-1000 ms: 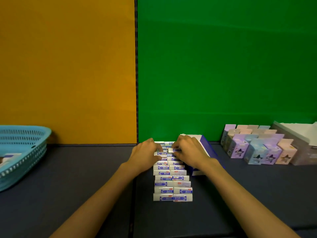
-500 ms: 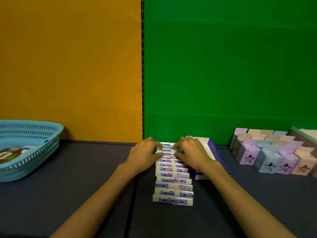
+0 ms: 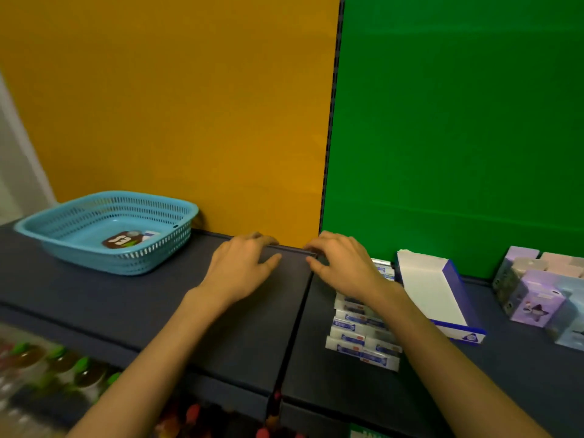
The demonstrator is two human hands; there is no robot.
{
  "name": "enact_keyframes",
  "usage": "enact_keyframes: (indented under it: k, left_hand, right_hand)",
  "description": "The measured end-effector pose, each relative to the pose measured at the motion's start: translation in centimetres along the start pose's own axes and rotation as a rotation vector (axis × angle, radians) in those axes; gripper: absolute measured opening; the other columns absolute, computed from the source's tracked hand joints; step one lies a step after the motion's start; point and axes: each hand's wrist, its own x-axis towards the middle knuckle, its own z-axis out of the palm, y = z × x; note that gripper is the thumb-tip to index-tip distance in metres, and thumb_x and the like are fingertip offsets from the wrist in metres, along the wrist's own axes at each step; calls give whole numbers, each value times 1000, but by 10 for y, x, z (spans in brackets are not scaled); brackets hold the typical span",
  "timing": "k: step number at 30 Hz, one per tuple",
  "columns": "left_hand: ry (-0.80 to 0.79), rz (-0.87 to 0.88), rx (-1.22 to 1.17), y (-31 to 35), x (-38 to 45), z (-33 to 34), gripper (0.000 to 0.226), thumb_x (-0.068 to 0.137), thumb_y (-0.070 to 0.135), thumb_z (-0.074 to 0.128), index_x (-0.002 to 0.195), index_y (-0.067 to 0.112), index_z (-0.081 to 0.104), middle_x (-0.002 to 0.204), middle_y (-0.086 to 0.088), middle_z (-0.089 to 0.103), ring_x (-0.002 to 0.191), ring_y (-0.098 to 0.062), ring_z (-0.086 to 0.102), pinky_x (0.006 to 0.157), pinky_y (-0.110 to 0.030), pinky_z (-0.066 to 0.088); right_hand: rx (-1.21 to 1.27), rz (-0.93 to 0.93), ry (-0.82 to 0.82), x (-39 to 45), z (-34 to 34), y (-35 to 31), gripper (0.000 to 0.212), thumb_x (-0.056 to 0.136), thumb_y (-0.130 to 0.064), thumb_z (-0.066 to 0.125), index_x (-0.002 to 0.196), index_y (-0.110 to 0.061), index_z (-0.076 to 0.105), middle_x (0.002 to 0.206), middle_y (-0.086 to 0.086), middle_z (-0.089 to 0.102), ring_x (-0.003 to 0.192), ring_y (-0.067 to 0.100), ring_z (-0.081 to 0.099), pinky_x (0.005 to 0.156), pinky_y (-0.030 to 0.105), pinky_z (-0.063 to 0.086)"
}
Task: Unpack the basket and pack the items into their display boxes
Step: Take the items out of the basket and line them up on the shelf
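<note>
My left hand (image 3: 243,267) and right hand (image 3: 343,267), fingers loosely spread and holding nothing, hover over the bench (image 3: 94,298) (basket (image 3: 63,229) far left, stacked small boxes (image 3: 360,336) right).

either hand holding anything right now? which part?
Nothing held. Left hand and right hand both hang over the dark table with fingers loosely bent; the right is beside the eraser stack, not gripping it.
</note>
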Motion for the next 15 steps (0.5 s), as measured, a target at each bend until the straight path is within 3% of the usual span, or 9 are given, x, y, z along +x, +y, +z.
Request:
enact_keyframes:
  k: [7, 15]
  left_hand:
    - [71, -134, 124, -82, -48, -45, 46, 95, 55, 50, 134, 31, 57, 131, 2, 57, 121, -23, 53, 95, -43, 47]
    - [100, -238, 125, -201, -100, -95, 45, 95, 54, 52, 134, 31, 59, 134, 3, 59, 121, -23, 54, 88, -42, 52]
  right_hand:
    - [51, -138, -10, 48, 25, -81, 29, 98, -36, 56, 125, -28, 64, 111, -4, 63, 103, 20, 60, 81, 37, 49]
    - [79, -193, 8, 108, 57, -193, 28, 95, -34, 60, 121, -27, 65, 111, -5, 63, 105, 17, 59, 85, 39, 50]
